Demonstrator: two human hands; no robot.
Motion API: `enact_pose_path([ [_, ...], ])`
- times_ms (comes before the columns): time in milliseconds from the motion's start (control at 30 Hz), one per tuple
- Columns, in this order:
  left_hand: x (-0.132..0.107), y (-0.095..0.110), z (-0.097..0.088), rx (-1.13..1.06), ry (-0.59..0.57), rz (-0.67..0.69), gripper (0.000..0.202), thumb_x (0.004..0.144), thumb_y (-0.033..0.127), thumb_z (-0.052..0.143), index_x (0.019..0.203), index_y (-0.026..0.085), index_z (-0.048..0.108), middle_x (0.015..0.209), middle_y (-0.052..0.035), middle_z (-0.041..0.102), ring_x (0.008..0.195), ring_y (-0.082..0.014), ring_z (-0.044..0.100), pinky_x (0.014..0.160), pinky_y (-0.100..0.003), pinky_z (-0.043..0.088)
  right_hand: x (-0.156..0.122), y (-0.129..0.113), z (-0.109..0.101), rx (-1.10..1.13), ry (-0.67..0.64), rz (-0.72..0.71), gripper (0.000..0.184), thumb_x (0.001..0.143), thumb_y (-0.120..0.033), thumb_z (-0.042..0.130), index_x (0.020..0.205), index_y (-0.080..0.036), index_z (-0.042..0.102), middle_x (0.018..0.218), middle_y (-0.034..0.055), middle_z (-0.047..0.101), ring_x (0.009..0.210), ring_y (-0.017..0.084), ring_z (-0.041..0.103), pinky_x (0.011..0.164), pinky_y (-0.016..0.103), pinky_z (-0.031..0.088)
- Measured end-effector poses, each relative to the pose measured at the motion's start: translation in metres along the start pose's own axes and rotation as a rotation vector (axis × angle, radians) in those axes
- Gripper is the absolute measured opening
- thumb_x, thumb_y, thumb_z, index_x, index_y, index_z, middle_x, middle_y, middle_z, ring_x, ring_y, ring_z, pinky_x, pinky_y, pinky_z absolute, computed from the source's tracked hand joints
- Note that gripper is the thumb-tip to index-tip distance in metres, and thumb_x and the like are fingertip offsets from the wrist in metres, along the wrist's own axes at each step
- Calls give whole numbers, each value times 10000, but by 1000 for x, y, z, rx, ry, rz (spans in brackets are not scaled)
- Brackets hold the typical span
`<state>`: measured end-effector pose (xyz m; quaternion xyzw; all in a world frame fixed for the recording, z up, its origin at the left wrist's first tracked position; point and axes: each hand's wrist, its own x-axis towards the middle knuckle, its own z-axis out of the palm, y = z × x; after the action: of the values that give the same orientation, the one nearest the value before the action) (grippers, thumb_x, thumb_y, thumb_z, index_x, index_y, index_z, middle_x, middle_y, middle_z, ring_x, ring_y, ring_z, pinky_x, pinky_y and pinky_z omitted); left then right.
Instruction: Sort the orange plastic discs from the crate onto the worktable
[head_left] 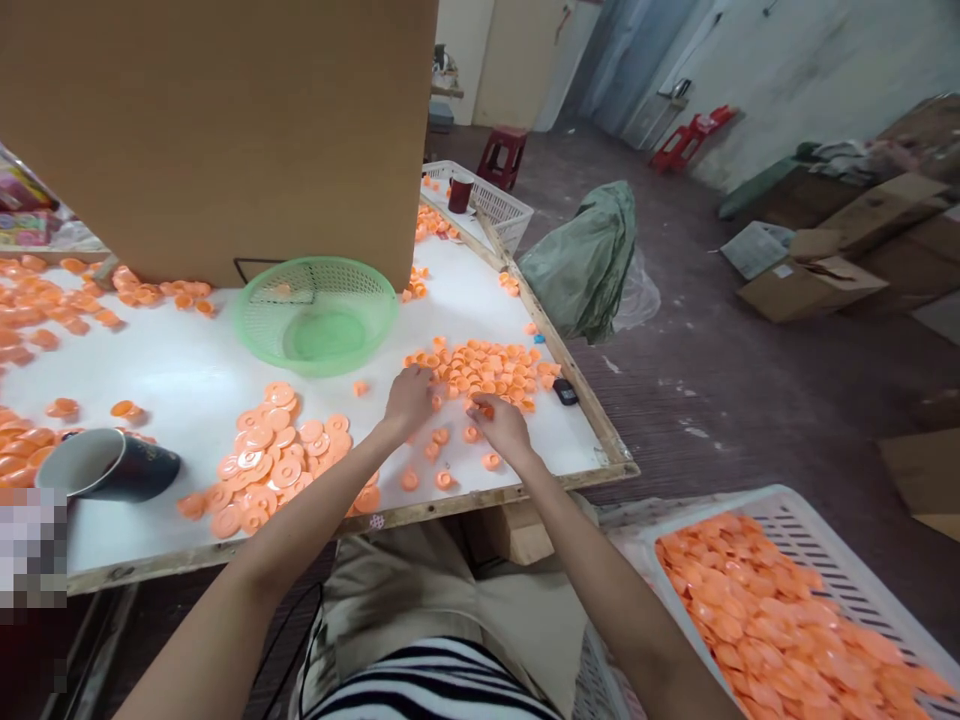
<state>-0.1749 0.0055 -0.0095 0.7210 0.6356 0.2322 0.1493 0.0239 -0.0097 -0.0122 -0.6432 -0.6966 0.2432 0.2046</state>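
Note:
My left hand is at the left edge of a pile of small orange plastic cups on the white tabletop. Its fingers curl inward, and what they hold, if anything, is hidden. My right hand is at the pile's front edge, thumb and fingers closed on a small orange plastic cup. Several loose cups lie between my hands and the table's near edge. Left of my left forearm is a heap of flat orange plastic discs.
A green plastic basket stands behind the discs, before a tall cardboard panel. A dark mug lies tipped at left. Beside the table, a white crate holds many orange pieces. A small black object sits by the wooden rim.

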Motion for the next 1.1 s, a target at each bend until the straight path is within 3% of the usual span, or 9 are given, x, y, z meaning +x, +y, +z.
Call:
enact_pose_path([
  [100,6,17,10,114,-52,230,224,878,175,525,1094,182,586,1123,-116,591,1091,-262,523,915,-365,403,-4,6,-1,-27,27,-43,165,837,-307,632,970,-229,691,1024,32,702,935,209,634,772,295,440],
  [167,10,25,14,152,-113,276,216,860,166,556,1073,182,587,1110,-123,597,1115,-280,510,927,-384,392,-7,13,-3,-24,60,-97,166,835,-293,615,962,-220,694,1055,43,687,933,211,628,787,304,447],
  [367,7,20,12,56,-157,139,172,891,314,538,979,181,603,932,-103,626,912,-257,578,790,-358,433,-12,39,-17,-12,167,-147,224,856,-305,560,1005,-187,678,1050,76,647,767,189,601,754,330,462],
  [500,-2,10,11,34,-170,174,132,879,229,531,954,194,634,976,-90,625,986,-248,555,831,-350,432,-16,50,-21,-41,177,-155,255,869,-355,565,1007,-172,678,998,85,643,806,206,594,782,338,459],
  [600,-7,4,11,68,-151,134,135,853,189,554,940,184,657,1059,-102,593,1032,-254,533,870,-362,428,-19,52,-22,-122,178,-181,290,869,-364,585,1041,-151,680,971,103,650,901,244,582,828,359,447],
  [733,-11,0,11,44,-138,102,155,849,244,587,973,178,654,1054,-101,583,1031,-256,528,873,-370,439,-21,51,-22,-199,113,-207,267,861,-322,604,1052,-151,681,910,92,671,885,246,579,830,357,435],
  [867,-14,1,12,-12,-130,94,152,854,239,591,980,180,650,1059,-96,592,1039,-239,531,889,-356,442,-19,46,-17,-163,105,-201,224,828,-256,614,1029,-166,658,936,72,684,873,227,590,835,342,429],
  [1100,-24,-5,11,-73,-83,78,146,845,217,611,976,168,653,1034,-94,607,1012,-229,544,868,-346,453,-21,45,-6,-71,142,-243,214,864,-322,594,1015,-187,665,1001,84,668,951,242,571,867,368,417],
])
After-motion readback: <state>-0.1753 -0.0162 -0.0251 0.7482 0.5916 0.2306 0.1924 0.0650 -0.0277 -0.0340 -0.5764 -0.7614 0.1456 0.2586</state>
